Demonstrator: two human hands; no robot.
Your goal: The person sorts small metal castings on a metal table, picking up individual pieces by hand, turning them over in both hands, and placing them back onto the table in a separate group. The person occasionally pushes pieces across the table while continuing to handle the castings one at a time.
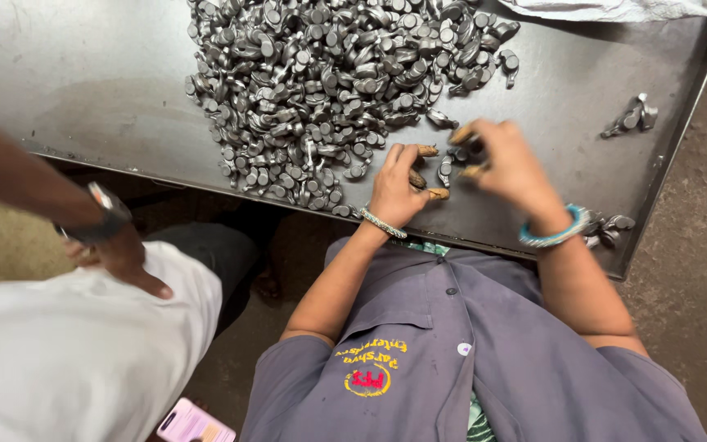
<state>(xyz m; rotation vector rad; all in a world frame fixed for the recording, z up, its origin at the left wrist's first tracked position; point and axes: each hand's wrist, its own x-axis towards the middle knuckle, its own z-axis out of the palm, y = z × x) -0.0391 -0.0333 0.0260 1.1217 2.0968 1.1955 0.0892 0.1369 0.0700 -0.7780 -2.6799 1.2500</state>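
A big heap of small grey forged metal parts [337, 82] lies on a steel tray table [108, 90]. My left hand [394, 190], with a silver bangle and brown fingertip covers, rests on the tray at the heap's near edge with its fingers spread; a loose part [445, 170] lies just past its fingertips. My right hand [511, 168], wearing a teal bangle, is closed around a metal part [463, 151] pinched between its covered fingertips, just right of the left hand.
Two small clusters of parts lie apart: one at the tray's right side [633, 116], one by my right wrist [609, 227]. A white sheet [615, 8] lies at the far right corner. Another person's arm with a wristwatch [106, 214] and white garment is at the left, a pink phone [191, 423] below.
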